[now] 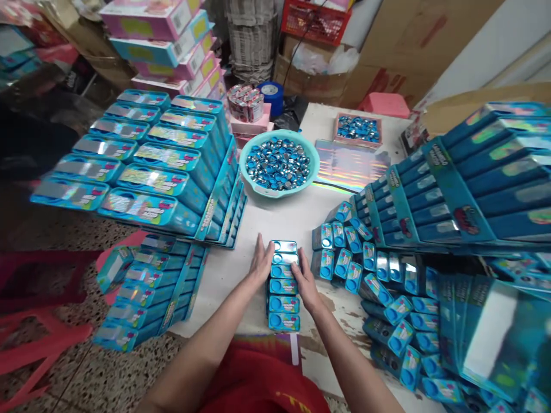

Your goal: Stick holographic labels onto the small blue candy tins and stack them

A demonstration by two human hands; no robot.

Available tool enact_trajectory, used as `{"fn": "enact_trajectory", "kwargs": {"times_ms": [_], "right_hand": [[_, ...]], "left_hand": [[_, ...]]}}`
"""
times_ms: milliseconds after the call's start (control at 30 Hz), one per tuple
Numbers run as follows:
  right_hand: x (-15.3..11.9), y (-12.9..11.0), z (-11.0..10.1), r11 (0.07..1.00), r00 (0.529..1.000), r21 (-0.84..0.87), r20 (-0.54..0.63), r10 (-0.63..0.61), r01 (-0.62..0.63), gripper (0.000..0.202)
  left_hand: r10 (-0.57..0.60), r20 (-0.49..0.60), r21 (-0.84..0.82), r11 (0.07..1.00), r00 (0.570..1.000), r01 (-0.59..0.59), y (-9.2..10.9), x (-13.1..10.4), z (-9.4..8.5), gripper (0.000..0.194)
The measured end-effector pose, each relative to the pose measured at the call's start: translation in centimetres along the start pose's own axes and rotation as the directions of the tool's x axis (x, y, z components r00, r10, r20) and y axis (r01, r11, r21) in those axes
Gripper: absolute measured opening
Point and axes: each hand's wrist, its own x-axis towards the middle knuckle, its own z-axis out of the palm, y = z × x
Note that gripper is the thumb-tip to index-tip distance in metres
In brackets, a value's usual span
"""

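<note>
Row of blue boxes (283,287) — on the white table (257,221), between both hands. Left hand (260,263): fingers loosely extended, thumb against the row's far left side; right hand (307,281) — fingers half curled, fingertips at its right side.

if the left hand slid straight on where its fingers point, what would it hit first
Probably the near rim of the turquoise bowl of small blue-and-silver pieces, ahead of the left hand, though depth is hard to judge.

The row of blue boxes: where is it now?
In the head view, the row of blue boxes is below centre, its far end between the left hand and right hand, the turquoise bowl beyond.
</note>
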Motion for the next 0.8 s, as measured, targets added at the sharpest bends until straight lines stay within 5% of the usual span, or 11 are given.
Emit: {"fn": "enact_trajectory", "kwargs": {"times_ms": [100,233,433,567,700,800], "right_hand": [[0.6,0.4,0.4,0.999,0.996,-0.023,-0.081,0.035,-0.037,0.077],[1.8,-0.2,1.0,0.999,1.000,-0.033,0.003,0.030,-0.030,0.073],[1.1,0.2,0.1,0.992,0.996,0.080,-0.009,0.094,-0.093,0.077],[-0.5,3.0,-0.7,1.000,0.999,0.016,-0.040,0.019,-0.018,0.054],[-0.1,3.8,-1.0,0.996,0.996,-0.060,-0.052,-0.077,0.073,0.041],[1.4,2.8,-0.8,0.983,0.987,-0.129,-0.066,-0.143,0.134,0.037]], "left_hand": [[0.183,0.101,0.513,0.833,0.978,-0.209,1.4,1.0,0.6,0.059],[0.232,0.222,0.790,0.527,0.947,-0.314,2.5,1.1,1.9,0.054],[0.302,0.305,0.831,0.379,0.903,-0.408,1.7,0.8,0.2,0.047],[0.484,0.311,0.788,0.349,0.818,-0.506,-0.6,1.3,-1.5,0.041],[0.505,0.445,0.679,0.348,0.740,-0.646,-1.0,2.3,-2.9,0.038],[0.465,0.421,0.669,0.421,0.779,-0.612,0.2,2.7,-2.8,0.038]]}}
